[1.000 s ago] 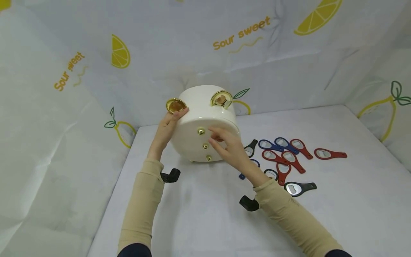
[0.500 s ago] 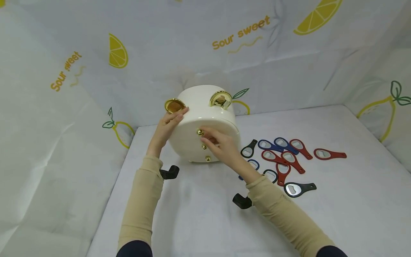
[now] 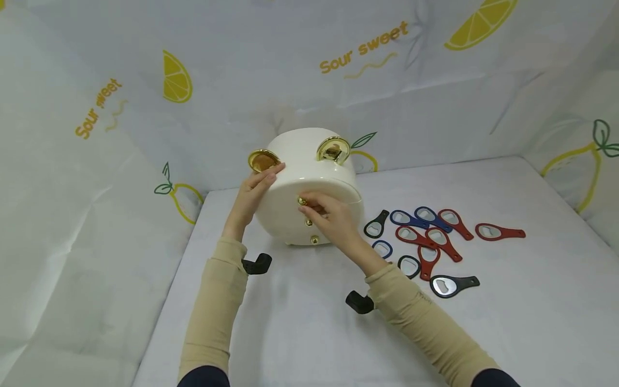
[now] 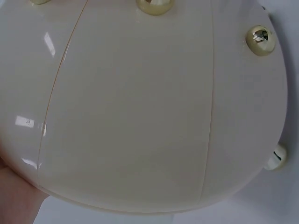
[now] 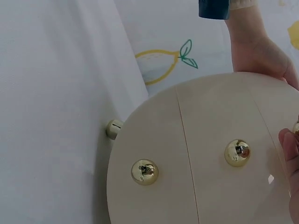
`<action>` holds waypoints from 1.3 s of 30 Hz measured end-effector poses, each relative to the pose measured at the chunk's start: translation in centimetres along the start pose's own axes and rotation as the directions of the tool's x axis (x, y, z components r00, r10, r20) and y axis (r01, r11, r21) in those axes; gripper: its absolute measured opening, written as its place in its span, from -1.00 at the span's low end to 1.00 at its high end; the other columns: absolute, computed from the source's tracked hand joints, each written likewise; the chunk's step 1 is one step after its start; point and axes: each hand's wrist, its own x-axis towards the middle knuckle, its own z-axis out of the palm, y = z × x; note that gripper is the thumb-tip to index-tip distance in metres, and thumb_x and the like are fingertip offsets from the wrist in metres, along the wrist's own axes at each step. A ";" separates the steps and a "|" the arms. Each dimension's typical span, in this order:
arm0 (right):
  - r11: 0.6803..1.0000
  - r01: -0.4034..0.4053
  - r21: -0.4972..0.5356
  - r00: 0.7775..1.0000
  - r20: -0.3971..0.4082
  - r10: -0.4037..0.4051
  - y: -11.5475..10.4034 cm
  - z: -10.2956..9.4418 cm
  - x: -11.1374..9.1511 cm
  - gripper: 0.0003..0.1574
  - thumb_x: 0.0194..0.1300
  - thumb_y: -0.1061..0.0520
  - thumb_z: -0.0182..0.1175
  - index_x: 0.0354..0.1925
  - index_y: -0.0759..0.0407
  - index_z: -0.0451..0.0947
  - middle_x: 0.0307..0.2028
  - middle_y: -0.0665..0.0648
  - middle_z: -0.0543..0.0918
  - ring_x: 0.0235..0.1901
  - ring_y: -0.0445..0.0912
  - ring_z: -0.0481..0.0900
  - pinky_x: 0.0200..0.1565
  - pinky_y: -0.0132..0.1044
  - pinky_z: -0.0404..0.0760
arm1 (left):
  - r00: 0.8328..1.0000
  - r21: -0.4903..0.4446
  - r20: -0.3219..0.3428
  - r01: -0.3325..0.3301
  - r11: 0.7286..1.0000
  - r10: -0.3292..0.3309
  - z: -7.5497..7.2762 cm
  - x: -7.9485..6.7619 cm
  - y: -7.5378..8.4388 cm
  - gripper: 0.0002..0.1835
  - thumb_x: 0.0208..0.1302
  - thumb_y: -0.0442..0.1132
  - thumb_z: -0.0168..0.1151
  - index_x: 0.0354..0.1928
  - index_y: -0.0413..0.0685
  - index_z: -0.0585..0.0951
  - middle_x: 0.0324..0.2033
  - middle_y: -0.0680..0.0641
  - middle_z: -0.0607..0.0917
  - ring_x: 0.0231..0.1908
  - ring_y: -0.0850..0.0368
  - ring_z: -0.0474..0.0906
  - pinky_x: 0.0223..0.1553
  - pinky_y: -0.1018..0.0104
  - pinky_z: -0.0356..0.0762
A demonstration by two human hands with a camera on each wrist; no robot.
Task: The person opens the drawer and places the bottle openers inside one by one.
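A white, rounded box with drawers (image 3: 282, 217) stands at the back of the table, with gold round ears (image 3: 333, 148) on top. Seams split its front into three drawers, each with a gold knob. My left hand (image 3: 247, 200) rests on the box's upper left side, fingers extended over the edge below the left ear (image 3: 263, 160). With thumb and index finger my right hand (image 3: 336, 219) pinches the top drawer knob (image 3: 302, 201). Below it show the middle knob (image 5: 238, 152) and bottom knob (image 5: 145, 171). The drawer front (image 4: 131, 107) fills the left wrist view.
Right of the box lie several bottle openers: red ones (image 3: 498, 232), blue ones (image 3: 408, 219) and black ones (image 3: 453, 285), some overlapping. A white cloth wall (image 3: 271, 70) printed with lemons rises close behind the box. Black wrist mounts (image 3: 360, 302) stick out from both forearms.
My right hand has moved left to the top knob, and its thumb and index finger have come together on it. My left hand stays on the box, which has barely moved.
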 end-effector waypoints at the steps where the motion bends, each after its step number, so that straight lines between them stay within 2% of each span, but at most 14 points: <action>1: 1.000 -0.005 0.005 1.000 0.000 0.005 0.0 0.0 0.0 -0.68 0.17 0.21 0.27 -0.08 0.28 0.59 -0.25 0.20 0.71 -0.35 -0.05 0.67 -0.28 -0.38 0.62 | 1.000 0.005 0.000 0.004 1.000 -0.004 0.0 -0.1 0.1 -0.61 0.37 -0.09 -0.01 0.20 0.04 0.48 0.29 -0.03 0.39 0.25 0.11 0.17 0.20 0.11 0.17; 5: 1.000 -0.017 0.023 1.000 -0.011 0.017 0.3 -0.1 0.1 -0.69 0.15 0.23 0.27 -0.10 0.30 0.58 -0.26 0.22 0.71 -0.37 -0.03 0.67 -0.28 -0.35 0.63 | 1.000 0.014 0.003 -0.001 1.000 0.001 0.2 -0.3 0.3 -0.60 0.38 -0.07 -0.02 0.21 0.09 0.47 0.30 -0.02 0.36 0.28 0.08 0.14 0.25 0.03 0.13; 10: 0.999 -0.029 0.032 0.999 -0.016 0.030 0.4 -0.2 0.3 -0.71 0.16 0.23 0.27 -0.12 0.29 0.60 -0.26 0.21 0.72 -0.41 -0.05 0.66 -0.31 -0.39 0.61 | 1.000 0.006 -0.013 -0.009 1.000 0.009 0.4 -0.4 0.3 -0.61 0.38 -0.09 -0.01 0.20 0.07 0.48 0.29 -0.05 0.36 0.29 0.06 0.14 0.26 0.02 0.10; 17: 1.000 -0.008 0.026 0.999 -0.040 0.009 0.3 -0.2 0.2 -0.75 0.14 0.22 0.29 -0.16 0.27 0.63 -0.29 0.19 0.73 -0.46 -0.10 0.65 -0.36 -0.44 0.60 | 0.999 -0.001 0.022 0.030 1.000 -0.030 0.1 -0.3 0.3 -0.59 0.38 -0.05 -0.03 0.23 0.13 0.46 0.31 0.01 0.34 0.31 0.10 0.12 0.29 0.03 0.08; 22: 0.998 0.046 0.036 0.996 -0.078 -0.043 0.3 -0.3 -0.3 -0.74 0.09 0.23 0.32 -0.19 0.29 0.66 -0.32 0.19 0.74 -0.49 -0.09 0.66 -0.39 -0.46 0.59 | 0.997 -0.028 0.067 0.051 0.998 -0.049 -0.4 0.4 -1.2 -0.59 0.39 -0.05 -0.04 0.25 0.18 0.44 0.34 0.07 0.32 0.37 0.15 0.06 0.36 0.01 -0.03; 27: 0.996 0.062 0.068 0.995 -0.079 -0.057 -0.1 -0.5 -0.8 -0.73 0.04 0.30 0.34 -0.20 0.31 0.67 -0.32 0.21 0.74 -0.48 -0.07 0.67 -0.38 -0.48 0.59 | 0.995 -0.040 0.087 0.059 0.997 -0.056 -0.7 0.9 -2.4 -0.58 0.39 0.01 -0.04 0.26 0.24 0.42 0.35 0.14 0.31 0.39 0.19 0.05 0.38 -0.02 -0.08; 35: 0.994 0.064 0.086 0.996 -0.069 -0.058 -1.1 -0.7 -2.0 -0.67 -0.05 0.40 0.37 -0.21 0.36 0.67 -0.34 0.23 0.74 -0.49 -0.13 0.65 -0.40 -0.50 0.58 | 0.994 -0.074 0.095 0.055 0.996 -0.048 -0.7 0.8 -2.6 -0.55 0.37 0.08 -0.04 0.27 0.26 0.41 0.36 0.15 0.29 0.39 0.17 0.00 0.39 -0.07 -0.18; 39: 0.993 0.097 0.068 0.993 -0.067 -0.093 -1.6 -0.9 -2.8 -0.68 -0.05 0.38 0.38 -0.22 0.36 0.67 -0.36 0.22 0.74 -0.53 -0.14 0.64 -0.43 -0.51 0.57 | 0.993 -0.073 0.105 0.062 0.995 -0.054 -0.7 0.8 -2.6 -0.54 0.36 0.11 -0.04 0.27 0.27 0.41 0.36 0.16 0.28 0.40 0.15 0.00 0.38 -0.09 -0.18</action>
